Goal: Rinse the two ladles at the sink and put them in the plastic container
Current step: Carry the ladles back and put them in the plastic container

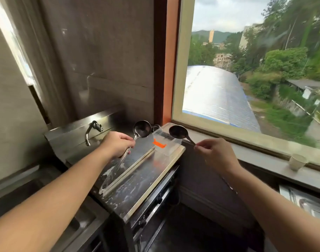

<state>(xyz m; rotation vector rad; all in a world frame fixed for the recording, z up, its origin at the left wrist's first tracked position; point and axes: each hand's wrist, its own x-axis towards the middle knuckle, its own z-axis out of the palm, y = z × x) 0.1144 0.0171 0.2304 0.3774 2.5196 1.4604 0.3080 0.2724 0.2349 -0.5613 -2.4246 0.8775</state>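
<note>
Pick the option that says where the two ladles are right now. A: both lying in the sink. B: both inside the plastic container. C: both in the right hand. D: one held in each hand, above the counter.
D: the left hand grips one ladle and the right hand pinches the other ladle over the plastic container.

Two glossy metal ladles are seen: one (pixel 142 128) gripped in the left hand (pixel 117 143), one (pixel 178 132) in the right hand (pixel 216 153). Between them a clear plastic container (pixel 164 142) is set on the smeared, shiny steel desk (pixel 137 180).
</note>
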